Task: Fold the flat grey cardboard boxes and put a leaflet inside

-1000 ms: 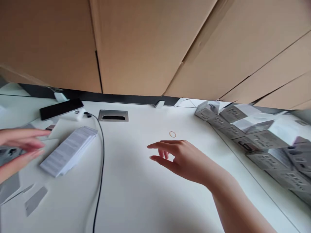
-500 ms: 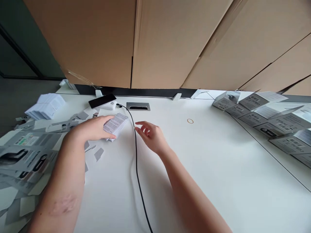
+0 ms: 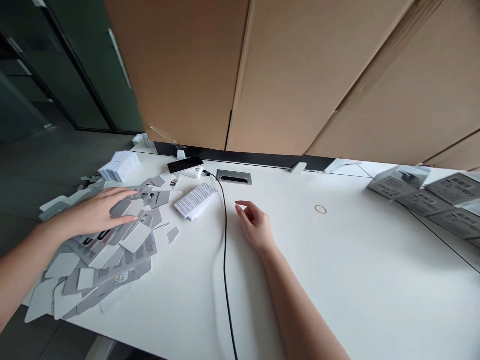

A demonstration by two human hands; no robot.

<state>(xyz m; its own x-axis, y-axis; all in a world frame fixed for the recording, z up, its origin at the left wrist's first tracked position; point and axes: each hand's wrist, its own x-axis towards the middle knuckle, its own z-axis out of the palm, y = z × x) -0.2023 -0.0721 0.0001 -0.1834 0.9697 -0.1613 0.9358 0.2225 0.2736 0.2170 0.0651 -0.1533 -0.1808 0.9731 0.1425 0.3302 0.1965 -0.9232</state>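
Observation:
My left hand [image 3: 101,212] is over a heap of flat grey and white printed cartons [image 3: 108,270] at the left, fingers spread and holding nothing. A stack of folded printed leaflets [image 3: 195,201] lies on the white table between the heap and a black cable [image 3: 225,250]. Just right of the cable, my right hand [image 3: 255,225] rests near the table with its fingers curled, thumb close to the index finger; nothing shows in them. A thin tan rubber band [image 3: 320,209] lies further right.
A black phone [image 3: 185,164] rests on a white device [image 3: 193,173] at the back, beside a grey cable outlet [image 3: 234,177]. More leaflets [image 3: 119,166] stand back left. Grey boxes [image 3: 423,200] sit at the right. Large cardboard sheets [image 3: 300,75] rise behind.
My left hand has let go of the leaflet stack and moved left over the cartons. The view has turned left. My right hand stays beside the cable, its fingers more curled.

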